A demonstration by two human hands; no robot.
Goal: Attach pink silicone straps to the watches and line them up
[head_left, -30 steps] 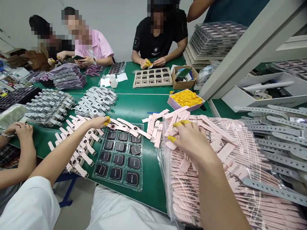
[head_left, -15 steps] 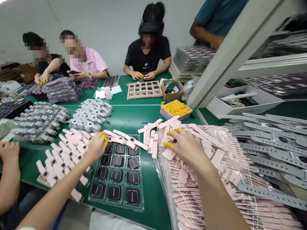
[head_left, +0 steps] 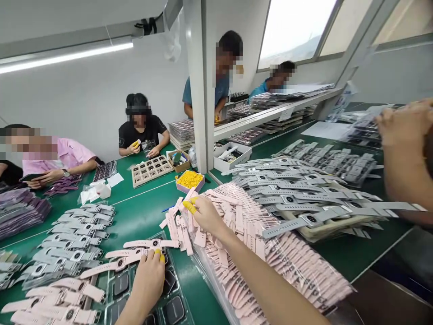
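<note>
My left hand [head_left: 150, 275], with yellow covers on its fingertips, is closed round the end of a pink smartwatch [head_left: 122, 262] above a clear plastic tray [head_left: 182, 293]. Dark square watch faces sit in that tray's compartments, and another pink watch [head_left: 154, 243] lies across its far edge. Over the near left corner of a heap of loose pink straps [head_left: 237, 216], my right hand [head_left: 206, 216] has its yellow-tipped fingers pinched on a pink watch strap [head_left: 190, 195]. Beneath the heap are tightly packed pink straps [head_left: 284, 275] in clear plastic.
Grey watches [head_left: 287, 189] are stacked at right, with grey ones [head_left: 72, 243] and pink ones [head_left: 57, 298] at left. A box of yellow finger covers [head_left: 190, 179] stands beyond the straps, near a white post [head_left: 198, 90]. Co-workers sit across the table; another person's hands [head_left: 406, 122] are at far right.
The view has swung right and up. My left hand has come nearer, over the tray, with a pink watch. My right hand's fingers have drawn together at the strap heap.
</note>
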